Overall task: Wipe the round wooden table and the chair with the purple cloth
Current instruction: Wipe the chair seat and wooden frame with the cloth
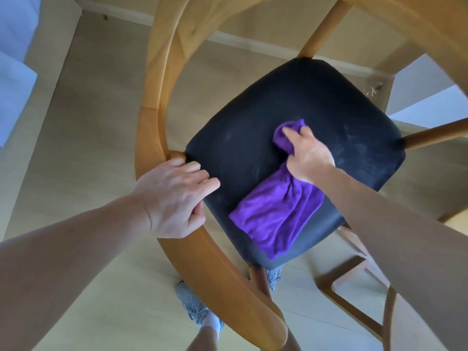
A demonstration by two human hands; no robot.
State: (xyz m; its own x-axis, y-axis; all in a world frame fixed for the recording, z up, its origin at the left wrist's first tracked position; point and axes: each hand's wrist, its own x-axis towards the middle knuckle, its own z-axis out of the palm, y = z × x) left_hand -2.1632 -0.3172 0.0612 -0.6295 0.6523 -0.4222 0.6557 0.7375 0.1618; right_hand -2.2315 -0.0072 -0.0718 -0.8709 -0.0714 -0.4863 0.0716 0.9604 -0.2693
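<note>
chair: the chair is seen from above, its curved wooden back rail nearest the person and its dark seat beyond.
left hand: the left hand grips the back rail where it meets the seat corner, fingers clenched over the wood, probably to steady the chair against the wiping push.
right hand: the right hand presses on mid-seat, fingers grasping a bunched end of the cloth; the loose rest trails toward the near seat edge.
step: wiping the seat, judging by the faint streaks on it.
edges: seat edges are bare left, far and right, so there is room to sweep; the rail hems in the left.
desk: only a curved wooden edge shows at top right, likely the round desk; whether it is wiped i cannot tell.
</note>
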